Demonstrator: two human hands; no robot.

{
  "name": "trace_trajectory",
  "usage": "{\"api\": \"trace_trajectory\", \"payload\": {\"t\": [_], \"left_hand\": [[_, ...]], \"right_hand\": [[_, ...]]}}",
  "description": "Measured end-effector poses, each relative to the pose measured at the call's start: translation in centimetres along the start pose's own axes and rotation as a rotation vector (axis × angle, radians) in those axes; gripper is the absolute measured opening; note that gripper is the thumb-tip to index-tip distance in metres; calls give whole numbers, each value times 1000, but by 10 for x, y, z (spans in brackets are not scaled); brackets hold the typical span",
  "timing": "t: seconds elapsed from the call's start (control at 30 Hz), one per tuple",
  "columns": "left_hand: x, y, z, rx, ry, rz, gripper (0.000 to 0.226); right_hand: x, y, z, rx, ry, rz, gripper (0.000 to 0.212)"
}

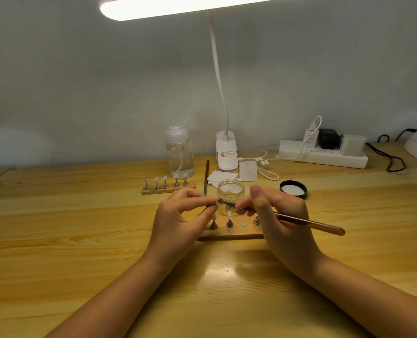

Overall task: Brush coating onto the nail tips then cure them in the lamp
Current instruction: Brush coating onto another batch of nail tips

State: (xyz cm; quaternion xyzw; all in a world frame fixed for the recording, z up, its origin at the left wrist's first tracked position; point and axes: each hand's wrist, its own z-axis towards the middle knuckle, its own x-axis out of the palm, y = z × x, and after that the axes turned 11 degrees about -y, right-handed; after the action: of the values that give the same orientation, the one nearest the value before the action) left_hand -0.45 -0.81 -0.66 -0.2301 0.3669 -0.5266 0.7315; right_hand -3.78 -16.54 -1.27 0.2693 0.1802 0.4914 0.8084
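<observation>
Our 2 bare forearms reach over the wooden counter (56, 230) to a nail tip held up for brushing.

Our left hand (178, 215) pinches a small metal stand (214, 202) between thumb and fingers, lifted above the near wooden holder (229, 236); we cannot make out the nail tip on it. Our right hand (278, 215) grips a brown brush (307, 222), fingers curled round the handle, its tip touching the piece our left hand holds. An open glass jar (230, 190) stands just behind the hands, its black lid (293, 189) to the right. On the near holder we see 3 stands and 1 bare round disc (244, 224). A second holder (168, 187) with 5 nail tips sits farther back left, beside a clear pump bottle (179, 152). A white desk lamp (225, 152) and a power strip (323, 154) line the wall.
</observation>
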Motion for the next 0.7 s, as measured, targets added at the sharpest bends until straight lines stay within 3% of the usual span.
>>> {"api": "trace_trajectory", "payload": {"t": [0.2,0.5,0.7], "left_hand": [[-3,0,-2,11,-15,-18,26],[-5,-1,-2,25,6,-39,21],[-5,-1,-2,18,-2,-40,26]], "right_hand": [[-6,-1,-2,80,-65,39,37],[-1,1,-2,-9,-52,11,30],[1,0,-2,-67,15,-7,37]]}}
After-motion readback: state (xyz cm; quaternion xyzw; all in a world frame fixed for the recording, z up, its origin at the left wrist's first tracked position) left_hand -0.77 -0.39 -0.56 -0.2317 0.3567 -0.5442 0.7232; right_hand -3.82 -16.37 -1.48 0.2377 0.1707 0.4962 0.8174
